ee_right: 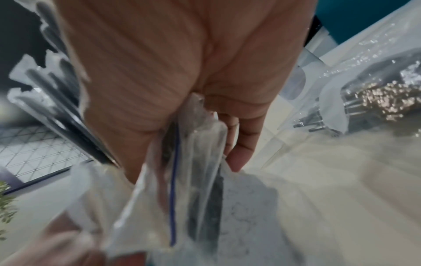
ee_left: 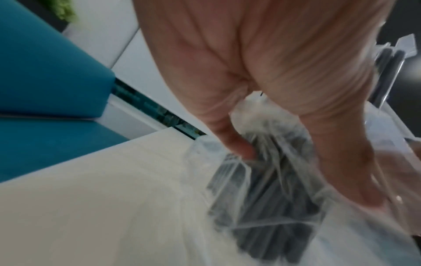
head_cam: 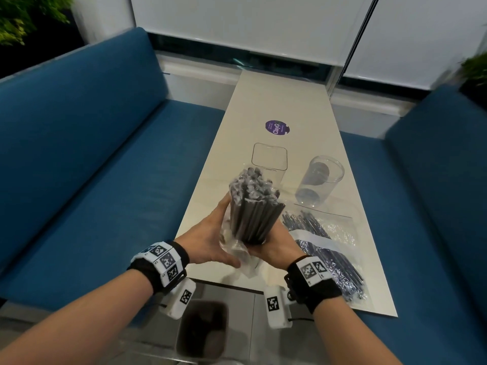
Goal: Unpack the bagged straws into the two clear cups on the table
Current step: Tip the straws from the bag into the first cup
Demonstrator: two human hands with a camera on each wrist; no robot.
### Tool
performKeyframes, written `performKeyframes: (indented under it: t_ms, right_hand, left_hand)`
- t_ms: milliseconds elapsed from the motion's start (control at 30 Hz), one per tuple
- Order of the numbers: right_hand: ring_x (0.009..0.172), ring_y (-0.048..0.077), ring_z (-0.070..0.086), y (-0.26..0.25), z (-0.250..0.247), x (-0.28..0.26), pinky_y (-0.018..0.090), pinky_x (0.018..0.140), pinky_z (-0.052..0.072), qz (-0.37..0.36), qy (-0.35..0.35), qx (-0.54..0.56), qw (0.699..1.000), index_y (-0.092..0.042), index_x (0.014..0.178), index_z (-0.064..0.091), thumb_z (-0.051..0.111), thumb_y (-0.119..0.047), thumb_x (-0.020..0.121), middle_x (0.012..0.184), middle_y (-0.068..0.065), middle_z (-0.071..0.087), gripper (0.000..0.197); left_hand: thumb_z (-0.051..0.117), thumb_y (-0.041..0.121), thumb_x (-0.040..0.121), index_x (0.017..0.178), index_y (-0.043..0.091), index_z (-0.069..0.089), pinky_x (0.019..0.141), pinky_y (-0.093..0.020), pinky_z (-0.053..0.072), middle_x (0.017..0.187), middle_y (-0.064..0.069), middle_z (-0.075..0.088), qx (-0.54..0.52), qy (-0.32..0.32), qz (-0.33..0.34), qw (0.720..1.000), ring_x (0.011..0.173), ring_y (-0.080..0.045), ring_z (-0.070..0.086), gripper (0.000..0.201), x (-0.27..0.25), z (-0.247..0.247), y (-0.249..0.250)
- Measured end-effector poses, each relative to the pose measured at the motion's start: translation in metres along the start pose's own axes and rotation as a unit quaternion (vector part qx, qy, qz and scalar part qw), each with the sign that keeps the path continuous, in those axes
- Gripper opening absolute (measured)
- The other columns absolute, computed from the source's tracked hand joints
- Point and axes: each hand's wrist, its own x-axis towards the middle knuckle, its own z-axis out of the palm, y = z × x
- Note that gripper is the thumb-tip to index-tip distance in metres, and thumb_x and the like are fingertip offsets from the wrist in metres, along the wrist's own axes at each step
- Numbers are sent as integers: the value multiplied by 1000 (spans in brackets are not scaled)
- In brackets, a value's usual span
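Observation:
A bundle of dark straws [head_cam: 253,206] in a clear plastic bag [head_cam: 237,252] stands tilted above the near end of the white table [head_cam: 237,122]. My left hand [head_cam: 210,238] grips the bag and bundle from the left; its fingers [ee_left: 241,147] curl into the plastic [ee_left: 262,189]. My right hand [head_cam: 276,246] grips the bundle's lower end from the right, with the bag's blue-lined edge [ee_right: 174,180] by its palm. Two clear cups stand beyond: a square one [head_cam: 269,160] right behind the bundle and a round one [head_cam: 320,180] to the right.
Two more bags of wrapped straws [head_cam: 326,246] lie on the table at my right. A purple sticker [head_cam: 277,127] sits farther back. Blue benches [head_cam: 92,167] flank the table. A dark bin [head_cam: 203,327] stands on the floor below the table's near edge.

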Motion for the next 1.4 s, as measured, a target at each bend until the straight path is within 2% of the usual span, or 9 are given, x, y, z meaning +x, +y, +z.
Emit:
performKeyframes:
  t_ms: [233,367,666,766,866,1000,1133,1300,1400]
  right_hand:
    - [103,21,72,-3,-4,-10,34,87,61,7,-52,34,998,-14,118,68,85,-25,82,111,12,71,42]
    - [112,9,67,-2,-16,-4,36,95,60,21,13,-43,999,-10,142,42,95,-60,58,129,-6,57,111]
    - [134,19,53,-23,-25,-9,-4,93,34,4,-20,-48,999,-5,160,9,80,3,82,150,7,46,105]
    - [111,9,66,-26,-35,-13,20,98,56,-12,-44,36,998,-30,160,-14,94,-12,71,130,-7,55,142]
    - [122,22,69,-26,-46,-26,57,107,53,11,20,240,971,-49,158,3,94,-28,68,131,6,68,130]
    - [144,25,52,-19,-42,-38,60,116,42,11,48,294,955,-41,161,18,103,-46,49,158,-1,50,141]
    - [149,23,45,-22,-14,-33,55,119,41,-54,16,173,983,-22,163,16,107,-11,44,164,7,36,150]
    - [68,18,73,-31,2,-25,22,55,56,0,128,59,990,-4,122,59,91,-42,65,92,10,74,76]
    - [60,24,73,-16,-2,-24,21,46,54,35,163,66,984,4,115,62,85,-32,66,85,13,75,65]
  left_hand:
    - [99,17,56,122,44,54,93,-11,48,116,33,64,-56,49,14,997,112,14,58,84,5,0,13]
    - [99,13,60,131,46,49,100,-14,45,125,31,64,-122,18,15,992,121,11,57,93,3,-7,21]
    - [98,17,62,127,36,56,79,-8,54,108,22,74,-181,117,17,976,101,7,70,80,2,13,58]
    - [95,15,69,124,24,63,76,-12,56,102,12,78,-216,170,9,961,95,3,74,64,6,4,59]
    - [93,13,71,121,14,69,85,-31,63,107,0,80,-265,209,2,941,101,-16,77,55,6,-9,56]
    - [89,9,70,116,6,73,87,-36,62,108,-9,80,-297,239,36,924,101,-25,77,48,4,-16,62]
    - [87,4,75,120,2,72,89,-31,60,112,-10,79,-289,237,71,925,105,-23,76,47,3,-7,75]
    - [86,25,78,132,15,64,90,-22,58,117,5,78,-307,190,50,931,109,-8,73,59,5,18,94]
    - [80,28,85,137,24,51,88,-14,56,119,16,72,-249,183,44,950,103,7,70,61,11,26,108]
